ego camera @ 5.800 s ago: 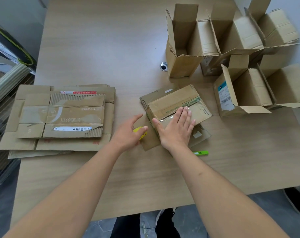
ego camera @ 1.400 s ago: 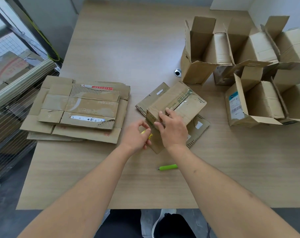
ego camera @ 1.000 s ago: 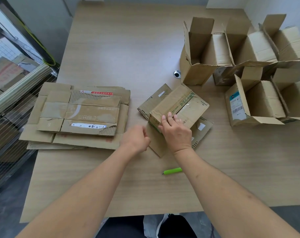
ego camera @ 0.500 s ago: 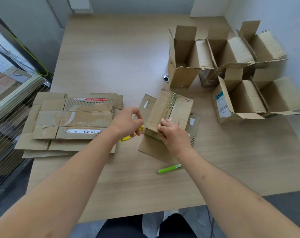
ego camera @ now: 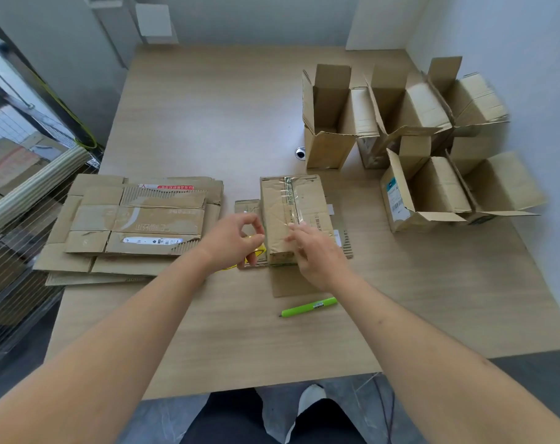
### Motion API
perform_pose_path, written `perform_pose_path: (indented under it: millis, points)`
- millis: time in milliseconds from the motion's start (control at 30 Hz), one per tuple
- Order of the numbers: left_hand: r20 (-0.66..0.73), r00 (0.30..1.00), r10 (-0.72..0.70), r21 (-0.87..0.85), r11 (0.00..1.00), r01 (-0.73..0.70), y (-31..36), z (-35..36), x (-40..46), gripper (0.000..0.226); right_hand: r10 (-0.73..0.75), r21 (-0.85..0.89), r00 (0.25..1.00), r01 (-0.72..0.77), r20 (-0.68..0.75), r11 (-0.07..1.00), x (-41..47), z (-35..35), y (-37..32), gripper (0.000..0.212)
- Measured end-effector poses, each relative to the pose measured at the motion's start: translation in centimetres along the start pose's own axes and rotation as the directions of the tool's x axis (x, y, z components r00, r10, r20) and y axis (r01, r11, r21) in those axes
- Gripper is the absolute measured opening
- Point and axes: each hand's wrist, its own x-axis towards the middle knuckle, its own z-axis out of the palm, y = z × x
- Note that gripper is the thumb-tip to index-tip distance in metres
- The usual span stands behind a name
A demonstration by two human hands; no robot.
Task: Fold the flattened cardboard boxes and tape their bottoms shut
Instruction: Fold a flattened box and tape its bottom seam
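A small cardboard box (ego camera: 291, 206) lies bottom-up in the middle of the table, its long side pointing away from me. Clear tape runs along its centre seam. It sits on a flat piece of cardboard (ego camera: 291, 283). My right hand (ego camera: 317, 251) rests on the box's near end, fingers laid over the taped seam. My left hand (ego camera: 233, 241) is just left of the box with its fingers curled round a yellow object (ego camera: 256, 251), mostly hidden by the hand. A stack of flattened boxes (ego camera: 137, 219) lies at the left.
Several erected open boxes stand at the back right (ego camera: 326, 149) and right (ego camera: 432, 200). A green pen-like tool (ego camera: 309, 306) lies near the front edge. A metal grommet hole (ego camera: 301, 153) sits in the table (ego camera: 208, 123). A wire rack (ego camera: 16, 219) borders the left side.
The box has turned from lying diagonally to pointing straight away from me. My right hand went from gripping its near corner to lying on top. My left hand stayed beside it.
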Motion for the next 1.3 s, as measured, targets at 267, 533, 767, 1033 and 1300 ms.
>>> perform_pose_path:
  millis: [267,533,767,1033,1300]
  points:
    - [-0.016,0.993,0.116,-0.124,0.985,-0.117,2.9,1.7,-1.7,0.008,0.309,0.775,0.95,-0.222,0.037,0.591,-1.3,-4.1,-3.4,0.01]
    - [0.157,0.972,0.172,-0.069,0.984,-0.163,5.4,1.8,-3.3,0.033,0.413,0.673,0.906,-0.253,-0.087,0.695,-2.1,-6.5,-1.6,0.009]
    - [0.165,0.97,0.177,-0.092,0.982,-0.163,4.2,1.2,-3.7,0.063,0.522,0.66,0.85,-0.349,-0.076,0.665,-3.4,-6.2,1.0,0.012]
    - [0.083,0.99,0.111,0.159,0.98,-0.123,1.5,1.1,-2.4,0.057,0.596,0.639,0.8,-0.425,-0.067,0.642,-4.2,-4.5,3.7,0.015]
    - [0.093,0.989,0.113,0.287,0.948,-0.135,-1.9,1.1,0.5,0.049,0.648,0.611,0.756,-0.473,-0.089,0.635,-3.4,-3.0,5.8,0.018]
